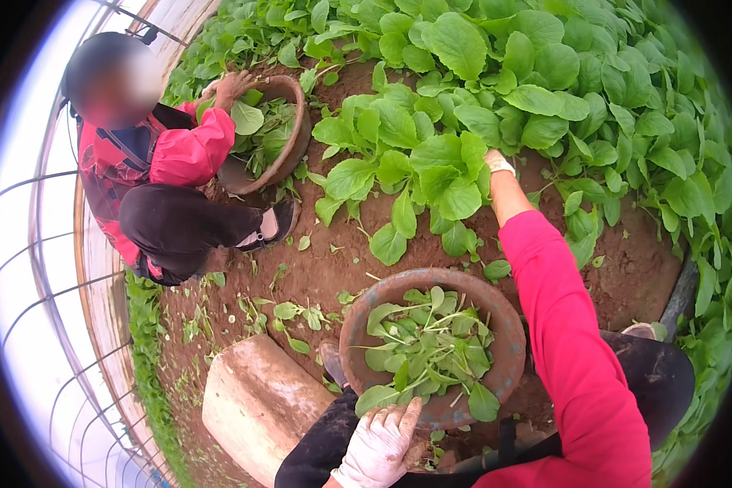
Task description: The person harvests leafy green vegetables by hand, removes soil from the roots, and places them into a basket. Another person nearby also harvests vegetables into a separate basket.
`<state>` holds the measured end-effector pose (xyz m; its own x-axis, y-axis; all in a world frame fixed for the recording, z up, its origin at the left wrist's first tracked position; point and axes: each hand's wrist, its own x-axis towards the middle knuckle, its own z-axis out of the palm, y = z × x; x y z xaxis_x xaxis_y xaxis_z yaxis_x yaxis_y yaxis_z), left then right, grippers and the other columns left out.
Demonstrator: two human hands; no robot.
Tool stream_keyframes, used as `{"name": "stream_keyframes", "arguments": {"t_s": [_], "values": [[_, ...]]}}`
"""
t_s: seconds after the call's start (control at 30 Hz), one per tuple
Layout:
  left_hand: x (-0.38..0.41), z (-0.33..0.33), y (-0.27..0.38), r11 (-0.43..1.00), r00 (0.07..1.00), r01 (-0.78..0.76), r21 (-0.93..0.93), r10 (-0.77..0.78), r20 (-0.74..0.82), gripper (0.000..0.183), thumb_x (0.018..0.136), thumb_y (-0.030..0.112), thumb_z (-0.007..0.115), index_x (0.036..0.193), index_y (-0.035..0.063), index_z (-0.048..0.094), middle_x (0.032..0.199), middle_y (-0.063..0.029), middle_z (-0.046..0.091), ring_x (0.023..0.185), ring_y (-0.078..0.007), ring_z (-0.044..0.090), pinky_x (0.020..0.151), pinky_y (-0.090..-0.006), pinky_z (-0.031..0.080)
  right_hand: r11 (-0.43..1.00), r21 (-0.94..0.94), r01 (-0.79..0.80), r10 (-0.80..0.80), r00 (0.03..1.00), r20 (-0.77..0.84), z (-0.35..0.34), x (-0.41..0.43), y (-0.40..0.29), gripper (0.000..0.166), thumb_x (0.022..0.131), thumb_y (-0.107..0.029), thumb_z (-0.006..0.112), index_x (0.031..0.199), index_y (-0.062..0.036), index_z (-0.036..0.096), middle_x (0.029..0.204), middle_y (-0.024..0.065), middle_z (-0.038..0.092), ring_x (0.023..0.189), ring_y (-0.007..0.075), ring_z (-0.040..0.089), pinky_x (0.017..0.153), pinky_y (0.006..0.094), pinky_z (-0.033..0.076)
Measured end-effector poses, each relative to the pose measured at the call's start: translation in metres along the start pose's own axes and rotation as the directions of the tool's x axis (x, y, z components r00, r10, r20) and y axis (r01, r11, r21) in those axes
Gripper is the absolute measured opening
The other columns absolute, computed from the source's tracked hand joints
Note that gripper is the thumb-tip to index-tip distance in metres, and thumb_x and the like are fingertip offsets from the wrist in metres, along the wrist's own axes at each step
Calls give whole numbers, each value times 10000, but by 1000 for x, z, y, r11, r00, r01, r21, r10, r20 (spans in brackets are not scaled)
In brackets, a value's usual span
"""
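In front of me stands a round, worn basin (357,317), its inside holding a loose heap of picked leafy greens (439,341). My left hand (378,442), in a soiled white glove, is at the basin's near left rim, fingertips beside a leaf that hangs over the edge. Whether it grips the rim or the leaf is unclear. My right hand (499,161), also gloved, reaches forward among growing leafy green plants (442,177). Leaves cover its fingers, so what they hold cannot be seen.
A person (177,171) in a red patterned jacket crouches at the left, hands over a second basin (302,122) of greens. A dirty pale block-like object (262,390) lies left of my leg. Dense plants (585,73) fill the far right. Fallen leaves dot the brown soil (305,268).
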<state>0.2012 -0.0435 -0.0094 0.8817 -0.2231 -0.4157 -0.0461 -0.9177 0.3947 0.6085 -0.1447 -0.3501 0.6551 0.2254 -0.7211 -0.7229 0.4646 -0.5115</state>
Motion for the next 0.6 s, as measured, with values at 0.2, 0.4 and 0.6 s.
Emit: {"name": "stream_keyframes", "arguments": {"t_s": [0.2, 0.4, 0.6], "values": [[-19, 10, -5, 999, 1000, 2, 49, -2, 2, 684, 759, 304, 654, 1294, -32, 393, 1032, -177, 538, 985, -318, 530, 897, -416, 400, 993, -38, -109, 114, 978, 174, -7, -89, -11, 300, 895, -219, 442, 1099, -21, 535, 981, 108, 601, 816, 274, 583, 765, 400, 494], [-32, 11, -4, 997, 995, -18, 72, 25, -98, 682, 736, 268, 677, 1286, -27, 403, 1042, -183, 546, 995, -316, 534, 911, -412, 396, 965, -83, 247, -222, 947, 233, 14, -141, -3, 132, 893, -94, 490, 986, -5, 515, 789, 100, 608, 715, 216, 589, 709, 306, 496], [-48, 9, -10, 992, 979, 35, 121, -10, -202, 683, 750, 296, 666, 1289, -29, 400, 1047, -199, 568, 973, -330, 552, 886, -405, 407, 893, -299, 336, -330, 941, 71, 35, -232, 63, 221, 893, -193, 552, 1019, -12, 538, 704, 97, 626, 617, 171, 576, 637, 293, 457]]}}
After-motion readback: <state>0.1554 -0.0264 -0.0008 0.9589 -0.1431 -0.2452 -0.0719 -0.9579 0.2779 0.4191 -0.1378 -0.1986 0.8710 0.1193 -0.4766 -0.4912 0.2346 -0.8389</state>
